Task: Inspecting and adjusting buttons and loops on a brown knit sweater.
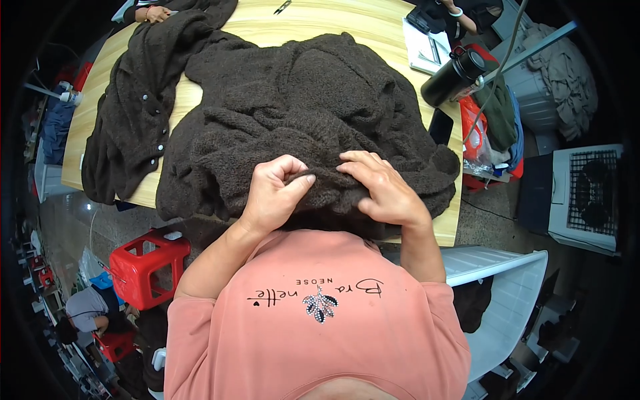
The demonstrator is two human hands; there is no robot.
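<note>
A heap of dark brown knitted fabric [300, 93], bulky and folded, lies on the wooden table in front of me. At its near edge my left hand [277, 190] pinches a fold of the knit between thumb and fingers. Just to the right, my right hand [383, 187] has its fingers curled over the same fabric, gripping it. A short stretch of knit runs between the two hands. Left of the heap lies a dark knitted cardigan [133, 127] with shiny buttons down its edge, partly hanging over the table's near left side.
On the light wooden table [333, 17] are thread snips [283, 7], a black flask [455, 77], a phone [441, 126] and an open notebook [420, 50]. Other people's hands [155, 13] show at the far edge. A red stool [150, 267] stands left, a white bin [507, 300] right.
</note>
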